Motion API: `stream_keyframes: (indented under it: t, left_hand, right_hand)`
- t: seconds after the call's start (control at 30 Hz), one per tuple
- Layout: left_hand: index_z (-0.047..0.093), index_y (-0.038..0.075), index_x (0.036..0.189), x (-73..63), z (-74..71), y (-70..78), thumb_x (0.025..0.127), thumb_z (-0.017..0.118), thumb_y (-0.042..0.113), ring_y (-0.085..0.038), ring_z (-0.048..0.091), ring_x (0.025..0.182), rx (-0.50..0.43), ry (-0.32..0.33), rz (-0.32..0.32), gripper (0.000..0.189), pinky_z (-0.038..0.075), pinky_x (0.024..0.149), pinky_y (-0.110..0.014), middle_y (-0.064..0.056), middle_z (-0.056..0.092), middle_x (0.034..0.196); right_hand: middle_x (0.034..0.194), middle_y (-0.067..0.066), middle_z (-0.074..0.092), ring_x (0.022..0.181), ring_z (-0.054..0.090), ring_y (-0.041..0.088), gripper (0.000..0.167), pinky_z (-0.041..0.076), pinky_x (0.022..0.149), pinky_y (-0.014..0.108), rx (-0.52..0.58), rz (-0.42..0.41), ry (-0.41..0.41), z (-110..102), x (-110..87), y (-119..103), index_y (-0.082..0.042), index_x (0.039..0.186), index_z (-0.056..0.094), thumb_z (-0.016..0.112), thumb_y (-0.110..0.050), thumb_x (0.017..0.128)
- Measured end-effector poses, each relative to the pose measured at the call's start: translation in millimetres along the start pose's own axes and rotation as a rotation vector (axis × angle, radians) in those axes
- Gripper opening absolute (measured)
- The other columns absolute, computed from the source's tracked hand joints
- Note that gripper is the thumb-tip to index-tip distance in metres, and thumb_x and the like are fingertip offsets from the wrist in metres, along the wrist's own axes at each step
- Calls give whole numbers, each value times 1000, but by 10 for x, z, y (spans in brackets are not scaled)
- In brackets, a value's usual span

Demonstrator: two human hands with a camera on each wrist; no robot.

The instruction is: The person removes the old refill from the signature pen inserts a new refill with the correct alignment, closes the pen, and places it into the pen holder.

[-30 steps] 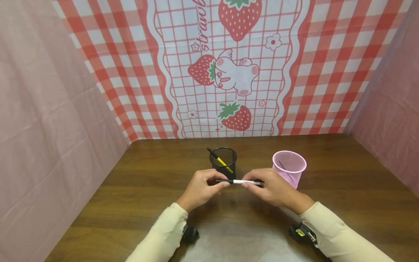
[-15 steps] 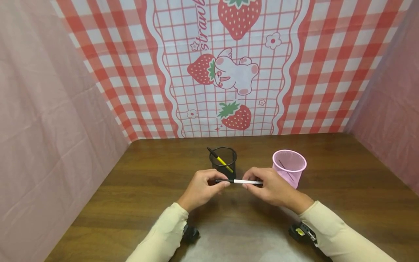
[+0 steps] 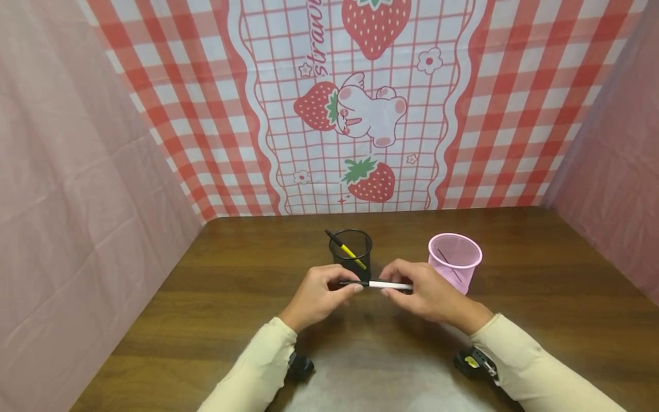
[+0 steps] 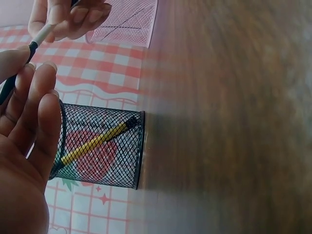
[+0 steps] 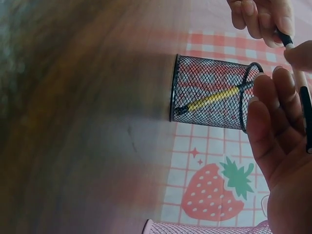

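A pen (image 3: pixel 383 284) with a white barrel and black ends lies level between both hands, above the table. My left hand (image 3: pixel 316 294) pinches its black end between thumb and fingers. The right hand (image 3: pixel 422 292) pinches the white barrel near its other end; the right wrist view shows a black end passing beyond the thumb. Just behind the hands stands a black mesh cup (image 3: pixel 337 269), upright, with a yellow and black pen (image 3: pixel 353 256) leaning inside it. The left wrist view shows that yellow pen (image 4: pixel 95 143) through the mesh.
A pink mesh cup (image 3: pixel 465 278) stands right of the black one, behind the right hand. Thin dark lines show in it; I cannot tell what they are. The wooden table (image 3: pixel 206 320) meets a strawberry-patterned cloth (image 3: pixel 360 114) at the back, with pink cloths at both sides.
Both hands keep their grip on the pen and have hardly moved. The pen's white barrel seems turned slightly, its right part now plain white. The head view has tilted up a little.
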State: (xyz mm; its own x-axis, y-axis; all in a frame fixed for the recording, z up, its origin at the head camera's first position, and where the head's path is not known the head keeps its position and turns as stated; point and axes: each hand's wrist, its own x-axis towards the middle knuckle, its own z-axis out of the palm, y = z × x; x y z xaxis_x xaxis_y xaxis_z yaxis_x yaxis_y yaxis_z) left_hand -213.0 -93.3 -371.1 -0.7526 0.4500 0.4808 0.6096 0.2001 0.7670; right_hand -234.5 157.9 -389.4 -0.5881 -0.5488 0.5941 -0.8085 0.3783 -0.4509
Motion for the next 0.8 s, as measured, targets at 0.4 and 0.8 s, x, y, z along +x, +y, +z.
stream_keyframes:
  t: [0.4, 0.8]
  left_hand:
    - [72, -3, 95, 5, 6, 3, 88, 75, -3, -9, 64, 60, -15, 6, 45, 8, 56, 56, -29, -9, 68, 82]
    - [73, -2, 95, 11, 21, -18, 89, 74, 0, -26, 66, 60, -3, 6, 29, 7, 56, 56, -28, -7, 67, 80]
  right_hand:
    - [83, -9, 71, 72, 60, 2, 9, 51, 64, 25, -16, -10, -73, -19, 2, 16, -15, 94, 77, 69, -9, 94]
    - [76, -18, 61, 64, 54, 1, 6, 47, 57, 23, -18, 12, -58, -22, 4, -18, -18, 89, 72, 72, -12, 92]
